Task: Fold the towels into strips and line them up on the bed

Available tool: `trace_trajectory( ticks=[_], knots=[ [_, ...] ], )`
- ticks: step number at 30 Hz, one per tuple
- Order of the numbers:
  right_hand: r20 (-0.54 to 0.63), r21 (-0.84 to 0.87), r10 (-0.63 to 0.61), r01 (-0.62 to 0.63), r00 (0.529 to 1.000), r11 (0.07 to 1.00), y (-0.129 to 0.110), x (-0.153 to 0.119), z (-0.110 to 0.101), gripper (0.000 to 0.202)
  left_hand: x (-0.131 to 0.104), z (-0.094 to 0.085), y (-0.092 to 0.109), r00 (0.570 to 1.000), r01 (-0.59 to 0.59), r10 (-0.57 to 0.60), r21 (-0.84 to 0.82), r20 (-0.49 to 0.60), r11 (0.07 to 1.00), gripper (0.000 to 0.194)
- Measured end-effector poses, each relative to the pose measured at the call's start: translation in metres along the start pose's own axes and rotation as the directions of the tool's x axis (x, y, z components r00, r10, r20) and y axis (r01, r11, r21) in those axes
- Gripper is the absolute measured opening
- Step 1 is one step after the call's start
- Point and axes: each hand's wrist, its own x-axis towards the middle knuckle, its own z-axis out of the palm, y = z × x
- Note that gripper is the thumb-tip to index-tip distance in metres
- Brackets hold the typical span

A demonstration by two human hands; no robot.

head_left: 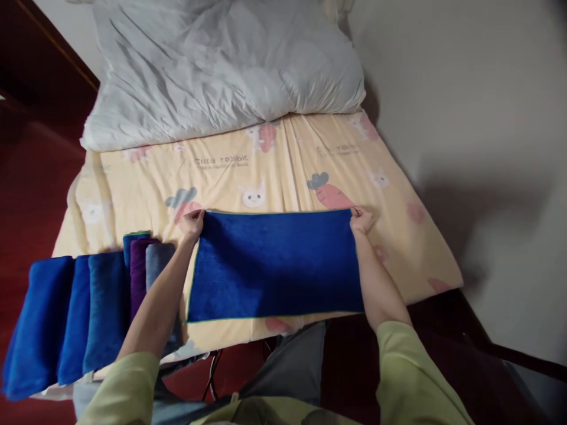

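Observation:
A blue towel point(279, 262) with a thin green edge lies spread out on the bed sheet, its long side running left to right. My left hand point(194, 224) pinches its far left corner. At the far right corner, my right hand point(362, 220) is closed on the same towel. The towel is pulled straight between both hands, and its near edge lies close to the front of the bed. Left of my left forearm sit several rolled or folded towels: blue ones point(44, 319), a purple one point(138, 271) and a grey one point(160, 262), the last partly hidden by my arm.
The yellow sheet point(266, 171) printed with rabbits and carrots covers the bed. A crumpled light grey quilt point(221, 71) lies across its far end. A pale wall point(478, 118) rises on the right; a dark red floor point(31, 195) shows at left.

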Motion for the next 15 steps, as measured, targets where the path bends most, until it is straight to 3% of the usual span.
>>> trace_trajectory(
  ticks=[4,7,9,12,15],
  knots=[
    [-0.058,-0.139,0.161,-0.168,0.985,0.976,-0.013,0.001,0.01,0.029,-0.003,0.004,0.011,1.0,-0.004,0.005,0.073,-0.008,0.997,0.04],
    [-0.042,-0.186,0.133,-0.138,0.99,0.973,-0.028,-0.013,0.014,0.032,-0.03,0.004,0.022,0.986,-0.06,0.084,0.165,-0.146,0.984,0.041],
    [-0.054,-0.226,0.048,-0.059,0.997,0.972,-0.044,-0.035,0.017,0.042,-0.06,0.008,0.029,0.957,-0.179,0.225,0.235,-0.185,0.955,0.049],
    [0.075,-0.311,-0.149,0.165,0.986,0.936,-0.07,-0.084,0.025,0.059,-0.104,0.021,0.036,0.9,-0.425,0.436,0.262,0.019,0.866,0.061],
    [0.339,-0.294,-0.219,0.324,0.915,0.899,-0.081,-0.129,0.036,0.068,-0.124,0.039,0.035,0.873,-0.487,0.463,0.263,0.152,0.833,0.071]
  ],
)
